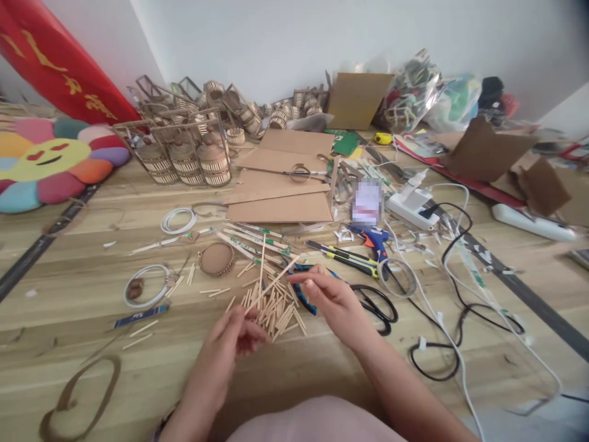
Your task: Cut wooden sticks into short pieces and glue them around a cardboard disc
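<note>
My left hand is closed, with thumb and fingers on the lower end of a thin wooden stick that slants up to the right. My right hand is beside the stick's upper part, index finger stretched out, with nothing visible in it. A second long stick stands out nearly upright behind the left fingers; what supports it is unclear. Below and between the hands lies a heap of short cut sticks. Black-handled scissors lie by my right hand, their blades partly hidden. Left of the heap is a round brown disc with a beaded-looking rim.
Yellow-black utility knives, a blue glue gun, a tape ring and a power strip with loose cords lie to the right. Cardboard sheets and small stick-walled baskets stand farther back. Coiled white cord is at left.
</note>
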{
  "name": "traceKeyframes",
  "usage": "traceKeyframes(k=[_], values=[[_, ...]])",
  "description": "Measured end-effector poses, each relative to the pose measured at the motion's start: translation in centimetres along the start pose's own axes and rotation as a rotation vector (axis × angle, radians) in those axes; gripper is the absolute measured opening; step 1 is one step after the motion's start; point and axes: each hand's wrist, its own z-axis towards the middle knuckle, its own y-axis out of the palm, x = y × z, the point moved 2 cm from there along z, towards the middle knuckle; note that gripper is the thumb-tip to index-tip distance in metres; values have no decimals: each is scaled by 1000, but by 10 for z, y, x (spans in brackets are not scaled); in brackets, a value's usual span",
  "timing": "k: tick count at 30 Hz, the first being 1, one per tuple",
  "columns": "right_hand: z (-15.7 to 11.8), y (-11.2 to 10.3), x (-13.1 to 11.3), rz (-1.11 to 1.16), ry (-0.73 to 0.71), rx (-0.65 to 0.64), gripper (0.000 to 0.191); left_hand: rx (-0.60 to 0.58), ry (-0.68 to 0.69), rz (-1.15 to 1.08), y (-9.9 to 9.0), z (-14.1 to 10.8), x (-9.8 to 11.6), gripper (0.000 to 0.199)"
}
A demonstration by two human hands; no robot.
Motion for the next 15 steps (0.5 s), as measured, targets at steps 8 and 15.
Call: traceKeyframes(k=[8,15], values=[[-5,21,21,310,276,-233,41,-130,40,-88,23,6,-3,48],[-7,24,24,495,270,-288,53,-360,147,225,34,8,12,35]])
